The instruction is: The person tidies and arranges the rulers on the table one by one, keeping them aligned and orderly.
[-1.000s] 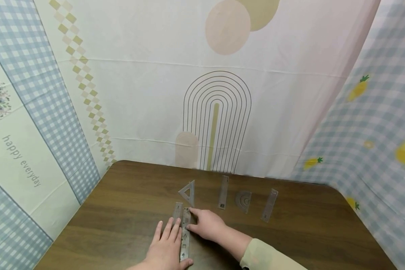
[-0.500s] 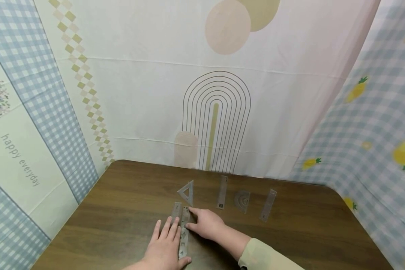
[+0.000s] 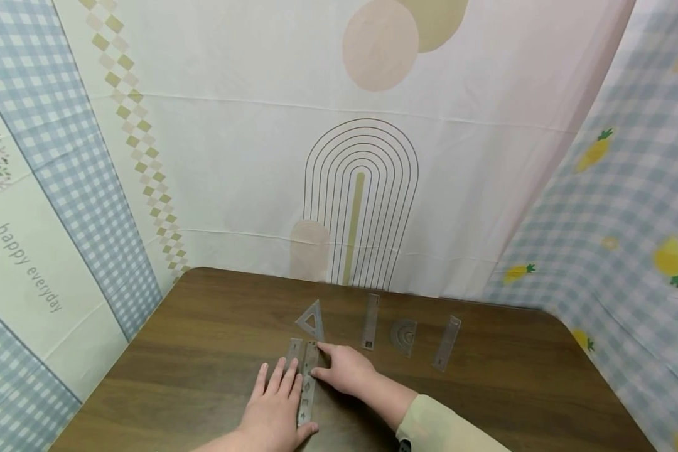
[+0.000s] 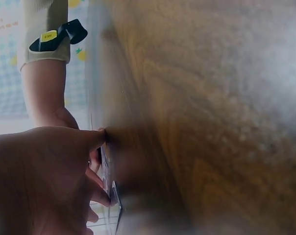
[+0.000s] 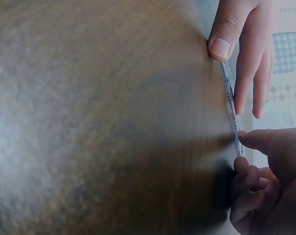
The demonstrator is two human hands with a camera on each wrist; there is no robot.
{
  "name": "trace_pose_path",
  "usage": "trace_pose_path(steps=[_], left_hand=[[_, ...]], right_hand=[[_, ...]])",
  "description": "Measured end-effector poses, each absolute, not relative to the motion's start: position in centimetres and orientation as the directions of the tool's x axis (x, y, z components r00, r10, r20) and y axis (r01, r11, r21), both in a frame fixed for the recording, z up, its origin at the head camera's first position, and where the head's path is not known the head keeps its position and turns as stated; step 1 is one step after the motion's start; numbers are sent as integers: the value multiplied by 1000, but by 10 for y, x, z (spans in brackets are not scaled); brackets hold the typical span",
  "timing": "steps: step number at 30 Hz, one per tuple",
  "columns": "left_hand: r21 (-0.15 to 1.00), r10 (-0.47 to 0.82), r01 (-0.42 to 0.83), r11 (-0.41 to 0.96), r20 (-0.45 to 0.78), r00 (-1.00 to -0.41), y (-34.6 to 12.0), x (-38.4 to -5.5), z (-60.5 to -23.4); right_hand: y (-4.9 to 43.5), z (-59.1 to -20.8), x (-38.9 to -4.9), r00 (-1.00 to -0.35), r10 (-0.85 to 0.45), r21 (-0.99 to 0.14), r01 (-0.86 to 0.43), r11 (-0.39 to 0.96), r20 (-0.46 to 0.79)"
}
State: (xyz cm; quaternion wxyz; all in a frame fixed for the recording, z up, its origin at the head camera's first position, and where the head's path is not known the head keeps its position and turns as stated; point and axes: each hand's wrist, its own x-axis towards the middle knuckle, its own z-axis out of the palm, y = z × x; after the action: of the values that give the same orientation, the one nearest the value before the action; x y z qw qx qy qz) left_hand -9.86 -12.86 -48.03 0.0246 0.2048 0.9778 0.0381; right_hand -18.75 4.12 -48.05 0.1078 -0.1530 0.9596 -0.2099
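A clear ruler with cut-out shapes (image 3: 306, 402) lies lengthwise on the brown table. Directly left of it is another clear ruler (image 3: 295, 347), mostly covered by my left hand (image 3: 274, 402). That hand lies flat with its fingers spread, the thumb across the near end of the cut-out ruler. My right hand (image 3: 347, 370) touches the cut-out ruler's right side near the far end with thumb and index fingertip; its other fingers are bent under. In the right wrist view the thumb (image 5: 256, 139) meets the ruler's marked edge.
Beyond the rulers lies a clear set square (image 3: 316, 326). To the right are a short ruler (image 3: 371, 320), a protractor (image 3: 409, 339) and another short ruler (image 3: 447, 345). Patterned cloth (image 3: 231, 176) hangs behind the wooden table (image 3: 203, 326).
The cut-out ruler has slid slightly away from me, its far end now nearly level with the ruler beside it. Both hands have moved forward a little with it. The view has shifted slightly.
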Motion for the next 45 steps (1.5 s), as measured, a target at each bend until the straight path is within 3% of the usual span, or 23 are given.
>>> trace_pose_path(steps=[45], left_hand=[[139, 411, 404, 904, -23, -911, -133, -101, -486]], right_hand=[[42, -484, -187, -945, -303, -443, -221, 869, -124]])
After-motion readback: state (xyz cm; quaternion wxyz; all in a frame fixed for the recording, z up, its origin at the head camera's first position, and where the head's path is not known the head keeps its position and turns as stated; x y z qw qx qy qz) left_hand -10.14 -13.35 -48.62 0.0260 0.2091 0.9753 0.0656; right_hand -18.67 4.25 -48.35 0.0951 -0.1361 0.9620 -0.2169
